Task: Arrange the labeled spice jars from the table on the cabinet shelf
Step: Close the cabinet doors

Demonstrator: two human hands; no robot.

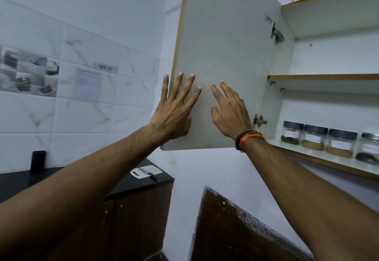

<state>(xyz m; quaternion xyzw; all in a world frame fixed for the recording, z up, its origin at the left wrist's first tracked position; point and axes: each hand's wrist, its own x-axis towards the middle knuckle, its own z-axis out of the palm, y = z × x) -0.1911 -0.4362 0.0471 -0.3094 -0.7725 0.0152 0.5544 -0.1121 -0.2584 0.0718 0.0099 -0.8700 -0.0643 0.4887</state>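
Note:
Several labeled spice jars (328,140) with dark lids stand in a row on the bottom cabinet shelf (320,159) at the right. The white cabinet door (223,41) hangs wide open to the left of the shelves. My left hand (174,109) lies flat against the door's inner face near its outer edge, fingers spread. My right hand (229,111), with an orange and black wristband, rests just beside it on the same door, fingers apart. Neither hand holds anything.
An upper shelf (328,77) inside the cabinet holds nothing visible. Below left, a black countertop (123,187) carries a white cutting board with a knife (146,172) and a small black object (38,161). A brown wooden panel (235,230) rises below the cabinet.

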